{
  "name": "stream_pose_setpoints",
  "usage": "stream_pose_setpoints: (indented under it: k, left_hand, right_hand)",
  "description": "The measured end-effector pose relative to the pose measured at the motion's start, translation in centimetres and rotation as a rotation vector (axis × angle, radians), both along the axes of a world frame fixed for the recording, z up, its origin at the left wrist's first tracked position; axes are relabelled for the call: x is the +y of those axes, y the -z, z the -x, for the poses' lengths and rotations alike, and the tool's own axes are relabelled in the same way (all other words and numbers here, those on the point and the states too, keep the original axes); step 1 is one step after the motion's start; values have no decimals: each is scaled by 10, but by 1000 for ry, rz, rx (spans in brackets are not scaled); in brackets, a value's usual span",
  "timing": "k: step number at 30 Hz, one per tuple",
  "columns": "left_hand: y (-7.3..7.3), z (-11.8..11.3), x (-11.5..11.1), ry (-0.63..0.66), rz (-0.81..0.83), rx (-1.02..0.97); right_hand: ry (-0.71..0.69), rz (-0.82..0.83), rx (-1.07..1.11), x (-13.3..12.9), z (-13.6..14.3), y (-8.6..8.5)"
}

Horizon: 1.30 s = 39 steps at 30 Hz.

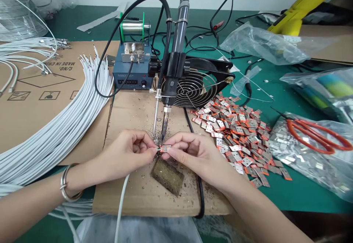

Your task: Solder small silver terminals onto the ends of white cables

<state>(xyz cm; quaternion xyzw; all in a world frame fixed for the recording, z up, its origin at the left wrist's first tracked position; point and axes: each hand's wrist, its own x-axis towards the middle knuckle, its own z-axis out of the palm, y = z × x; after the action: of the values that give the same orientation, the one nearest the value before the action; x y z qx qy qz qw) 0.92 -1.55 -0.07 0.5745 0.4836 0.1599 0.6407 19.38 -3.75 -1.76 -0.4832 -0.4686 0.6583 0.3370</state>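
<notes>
My left hand pinches the end of a white cable, which hangs down from under the fingers. Between thumb and fingers, my right hand holds a small metal USB connector with an orange part. Cable end and connector meet right under the tip of a soldering iron clamped upright on a stand. A thin metal tube runs down beside the iron to the same spot. Just below the hands lies a brown sponge on the cardboard.
Behind stand a blue solder feeder with a solder spool and a black fan. A bundle of white cables lies left. Right are piled connectors, orange-handled scissors and a plastic bag of metal parts.
</notes>
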Motion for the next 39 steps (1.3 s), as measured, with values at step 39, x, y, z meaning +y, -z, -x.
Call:
stream_pose_setpoints:
  k: [39]
  left_hand:
    - [-1, 4, -4, 88, 54, -8]
  right_hand:
    - [-129, -108, -66, -3, -4, -2]
